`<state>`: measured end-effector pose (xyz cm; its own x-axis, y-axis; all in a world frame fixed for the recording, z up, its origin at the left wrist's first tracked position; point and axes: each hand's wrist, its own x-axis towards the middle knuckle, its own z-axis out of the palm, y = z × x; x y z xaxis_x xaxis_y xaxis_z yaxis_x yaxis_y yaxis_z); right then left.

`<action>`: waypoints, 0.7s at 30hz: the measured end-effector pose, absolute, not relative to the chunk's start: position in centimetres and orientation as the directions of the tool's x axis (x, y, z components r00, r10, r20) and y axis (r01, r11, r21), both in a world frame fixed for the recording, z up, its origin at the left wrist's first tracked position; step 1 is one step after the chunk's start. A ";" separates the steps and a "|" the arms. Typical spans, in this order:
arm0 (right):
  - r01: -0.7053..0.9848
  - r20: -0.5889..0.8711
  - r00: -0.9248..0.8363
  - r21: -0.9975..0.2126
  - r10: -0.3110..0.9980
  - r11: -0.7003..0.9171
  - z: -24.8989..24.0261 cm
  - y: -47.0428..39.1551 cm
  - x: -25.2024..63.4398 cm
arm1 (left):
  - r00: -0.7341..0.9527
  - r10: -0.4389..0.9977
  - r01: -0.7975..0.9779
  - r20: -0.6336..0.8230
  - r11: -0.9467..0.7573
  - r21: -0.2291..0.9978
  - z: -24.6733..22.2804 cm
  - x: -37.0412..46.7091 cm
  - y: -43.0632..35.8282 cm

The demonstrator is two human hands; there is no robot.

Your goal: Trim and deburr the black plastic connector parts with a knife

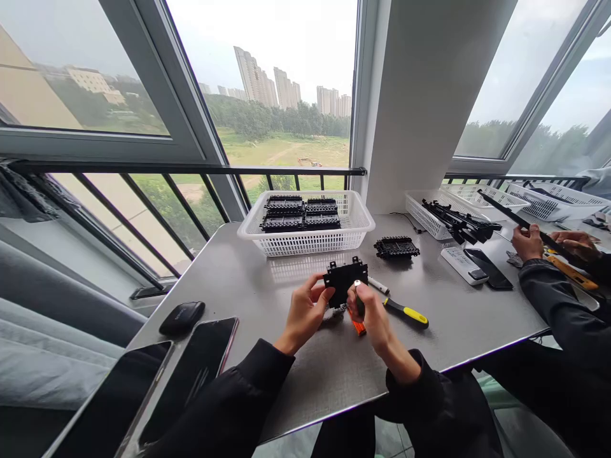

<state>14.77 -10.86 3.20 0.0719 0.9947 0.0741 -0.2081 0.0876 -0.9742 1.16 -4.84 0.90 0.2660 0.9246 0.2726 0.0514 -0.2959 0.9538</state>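
My left hand (pixel 310 308) grips a flat black plastic part (pixel 341 283) by its left edge, thumb on its face. The part is tilted up above the table, with small tabs along its top. At its right side my right hand (pixel 372 312) is closed in a fist around a small tool with a shiny metal end (pixel 358 284); most of that tool is hidden by the fingers. Just beneath the hands lies an orange object (pixel 358 326), partly covered. To the right are a tool with a yellow and black handle (pixel 408 313) and a white pen-like stick (pixel 379 285).
A white basket (pixel 315 243) holds several black plastic parts; another such part (pixel 396 247) lies beside it. Phones (pixel 191 375) and a black case (pixel 182 318) sit at left. On the right, a co-worker's hands (pixel 527 243) hold a long black strip near more baskets (pixel 424 216).
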 end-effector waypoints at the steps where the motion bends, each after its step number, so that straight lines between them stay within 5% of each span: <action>1: -0.251 0.056 0.017 -0.966 0.998 0.058 3.0 -10.7 14.6 | 0.268 0.919 0.080 0.290 -0.321 0.944 0.9 1.1 -4.9; 9: -0.519 -0.093 -0.180 -0.837 0.979 -0.175 2.2 -10.3 14.5 | 0.295 0.882 0.191 0.368 -0.432 0.882 0.9 1.0 -5.3; 21: -0.500 -0.186 -0.134 -0.835 0.973 -0.229 2.8 -10.5 14.7 | 0.277 0.890 0.192 0.361 -0.419 0.887 1.8 1.3 -6.1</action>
